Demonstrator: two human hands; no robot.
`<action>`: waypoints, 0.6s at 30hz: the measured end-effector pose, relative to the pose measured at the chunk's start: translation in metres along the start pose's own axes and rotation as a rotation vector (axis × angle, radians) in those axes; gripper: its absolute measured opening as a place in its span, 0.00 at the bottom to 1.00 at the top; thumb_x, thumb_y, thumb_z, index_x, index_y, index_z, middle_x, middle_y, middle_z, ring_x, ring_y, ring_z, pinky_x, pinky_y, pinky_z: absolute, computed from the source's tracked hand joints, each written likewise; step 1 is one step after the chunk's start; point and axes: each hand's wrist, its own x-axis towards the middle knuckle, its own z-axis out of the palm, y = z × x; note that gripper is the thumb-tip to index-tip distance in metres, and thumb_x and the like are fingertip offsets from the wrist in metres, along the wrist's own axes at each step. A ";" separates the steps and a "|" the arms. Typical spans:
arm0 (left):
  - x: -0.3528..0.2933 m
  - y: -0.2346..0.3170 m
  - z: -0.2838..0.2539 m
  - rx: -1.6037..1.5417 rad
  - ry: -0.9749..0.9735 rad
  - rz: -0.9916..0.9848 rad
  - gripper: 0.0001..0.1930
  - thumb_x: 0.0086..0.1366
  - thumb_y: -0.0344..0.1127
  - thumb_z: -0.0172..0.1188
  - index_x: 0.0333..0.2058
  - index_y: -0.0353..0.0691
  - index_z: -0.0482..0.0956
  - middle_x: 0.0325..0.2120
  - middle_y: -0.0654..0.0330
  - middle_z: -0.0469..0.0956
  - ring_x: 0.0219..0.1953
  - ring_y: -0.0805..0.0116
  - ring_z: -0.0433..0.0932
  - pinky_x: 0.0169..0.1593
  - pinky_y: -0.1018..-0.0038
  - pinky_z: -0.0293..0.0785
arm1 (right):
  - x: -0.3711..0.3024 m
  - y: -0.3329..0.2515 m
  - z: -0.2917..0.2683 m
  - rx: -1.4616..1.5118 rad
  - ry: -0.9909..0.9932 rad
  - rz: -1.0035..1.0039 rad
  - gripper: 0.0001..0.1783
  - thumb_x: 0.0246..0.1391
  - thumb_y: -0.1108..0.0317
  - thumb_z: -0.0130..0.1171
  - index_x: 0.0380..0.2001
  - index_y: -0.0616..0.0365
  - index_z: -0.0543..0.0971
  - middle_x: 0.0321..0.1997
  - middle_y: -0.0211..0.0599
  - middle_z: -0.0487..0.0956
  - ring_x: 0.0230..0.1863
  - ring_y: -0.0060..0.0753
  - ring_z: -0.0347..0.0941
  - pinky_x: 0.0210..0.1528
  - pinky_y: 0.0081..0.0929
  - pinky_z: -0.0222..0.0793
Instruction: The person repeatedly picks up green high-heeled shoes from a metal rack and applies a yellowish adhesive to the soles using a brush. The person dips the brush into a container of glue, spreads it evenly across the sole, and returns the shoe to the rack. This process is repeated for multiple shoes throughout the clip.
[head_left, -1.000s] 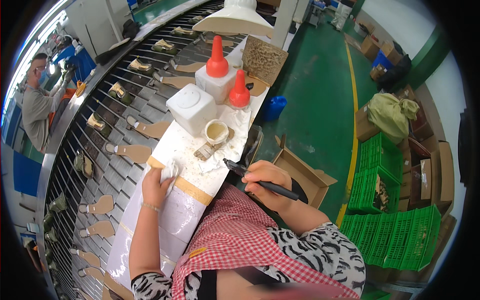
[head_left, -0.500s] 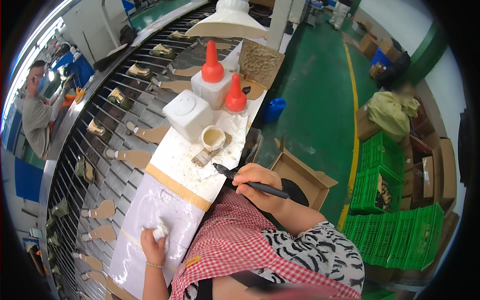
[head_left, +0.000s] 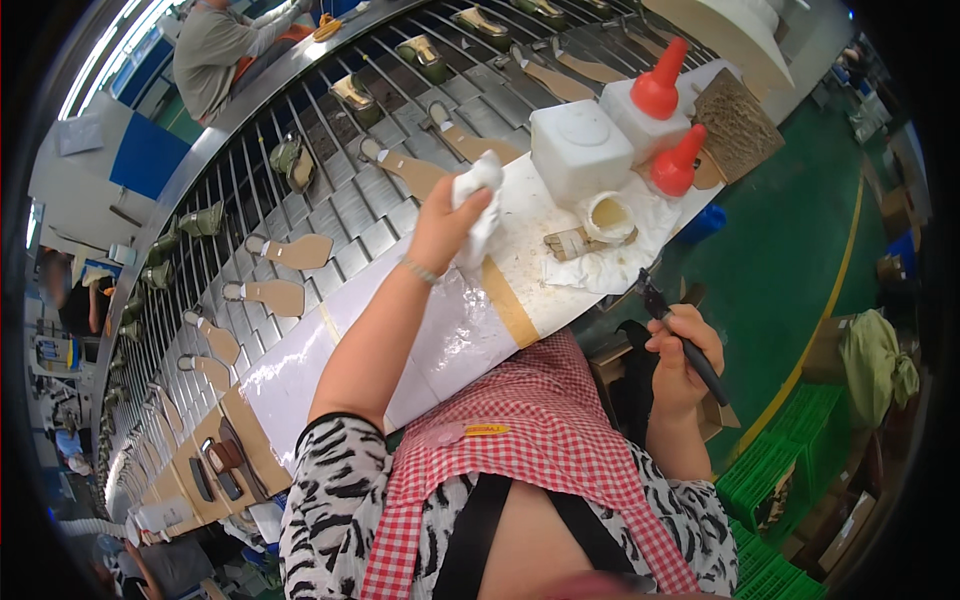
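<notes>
My left hand point(head_left: 438, 238) is closed around a crumpled white cloth point(head_left: 482, 200), raised over the far edge of the white work board point(head_left: 420, 335). In my right hand point(head_left: 688, 350) is a slim brush point(head_left: 692, 353) with a black handle, its dark tip pointing up and away beside the board's right end. Between the hands, a small pot point(head_left: 608, 215) with yellowish contents stands on crumpled white paper point(head_left: 583, 272). A flat brush point(head_left: 572, 243) lies against the pot. Behind it are a white square jug point(head_left: 580, 150) and a red cone-shaped nozzle top point(head_left: 678, 162).
A slatted conveyor point(head_left: 360, 225) runs along the far side, carrying insoles point(head_left: 290, 252) and shoe uppers point(head_left: 355, 98). A white lamp-like hood point(head_left: 735, 35) hangs at the far right. Green crates point(head_left: 775, 440) stand lower right. Across the conveyor is a co-worker point(head_left: 215, 60).
My left hand has lifted the cloth off the near part of the board and carried it toward the conveyor side. The view has turned; my right hand still holds the slim brush.
</notes>
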 end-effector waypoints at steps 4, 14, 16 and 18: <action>0.019 -0.007 0.038 0.819 0.008 0.450 0.23 0.57 0.35 0.62 0.51 0.37 0.70 0.46 0.52 0.72 0.48 0.58 0.72 0.51 0.65 0.69 | -0.006 0.000 -0.002 -0.039 0.033 0.059 0.12 0.57 0.68 0.60 0.42 0.63 0.75 0.24 0.38 0.77 0.32 0.33 0.73 0.36 0.27 0.70; 0.007 0.009 -0.075 0.831 0.131 0.524 0.08 0.59 0.34 0.59 0.35 0.40 0.80 0.33 0.52 0.78 0.36 0.52 0.77 0.40 0.62 0.72 | 0.020 0.012 0.021 0.023 -0.074 -0.019 0.18 0.58 0.58 0.59 0.43 0.61 0.75 0.27 0.40 0.75 0.30 0.33 0.72 0.32 0.26 0.70; 0.008 0.005 -0.119 0.639 0.401 0.333 0.09 0.60 0.38 0.60 0.29 0.38 0.80 0.23 0.50 0.77 0.29 0.49 0.76 0.35 0.59 0.71 | 0.027 0.014 0.033 0.024 -0.126 -0.011 0.20 0.57 0.56 0.61 0.44 0.61 0.75 0.29 0.39 0.75 0.30 0.33 0.73 0.32 0.26 0.70; 0.024 -0.004 -0.174 0.827 0.560 0.042 0.12 0.61 0.43 0.61 0.31 0.39 0.80 0.26 0.52 0.78 0.31 0.49 0.76 0.38 0.60 0.72 | 0.033 0.015 0.046 0.031 -0.155 0.013 0.21 0.56 0.56 0.62 0.44 0.61 0.76 0.30 0.39 0.75 0.30 0.34 0.73 0.32 0.27 0.71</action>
